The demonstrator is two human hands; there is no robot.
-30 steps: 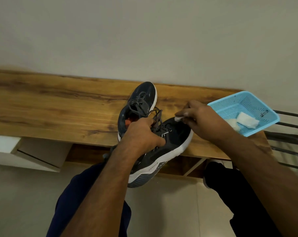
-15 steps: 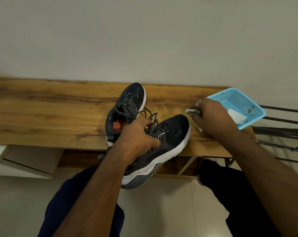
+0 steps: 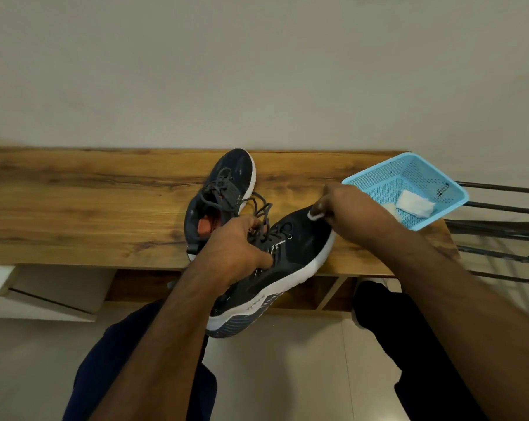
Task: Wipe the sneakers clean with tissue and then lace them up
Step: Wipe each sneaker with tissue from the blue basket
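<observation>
Two dark sneakers with white soles are at the wooden shelf [image 3: 75, 208]. The far sneaker [image 3: 223, 192] rests on the shelf, toe toward the wall, its grey laces loose. The near sneaker [image 3: 287, 262] is tilted, heel hanging over the front edge. My left hand [image 3: 236, 250] grips it around the laced top. My right hand [image 3: 348, 211] pinches a small white tissue [image 3: 315, 214] and presses it on the toe of the near sneaker.
A light blue plastic basket [image 3: 375, 177] stands at the shelf's right end with folded white tissues [image 3: 415, 203] inside. Dark metal bars [image 3: 500, 208] stick out to the right. My knees and a pale floor lie below the shelf.
My right hand came back from beside the basket and set the tissue on the near sneaker's toe. My left hand kept its grip on that sneaker.
</observation>
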